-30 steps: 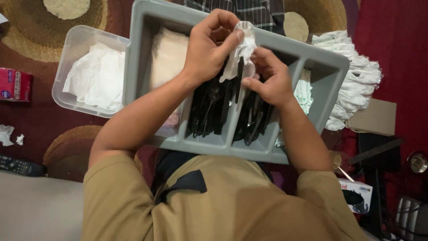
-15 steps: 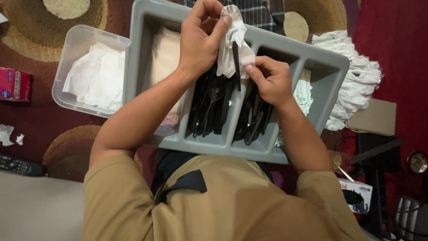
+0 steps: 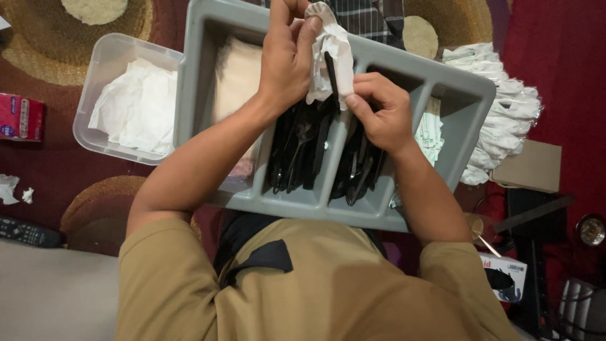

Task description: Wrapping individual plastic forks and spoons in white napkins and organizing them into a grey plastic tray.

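I see the left hand (image 3: pixel 287 60) and right hand (image 3: pixel 379 117) both pinching a white napkin (image 3: pixel 328 53) around black cutlery (image 3: pixel 331 76), above the grey tray (image 3: pixel 470 101).

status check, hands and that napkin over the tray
Left hand and right hand both pinch white napkin wrapped round black cutlery piece. Above grey tray. Nothing blocking.

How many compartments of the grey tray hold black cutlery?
2. Both are middle compartments of the grey tray: one under the left hand, one under the right hand. The hands and napkin hide part of them.
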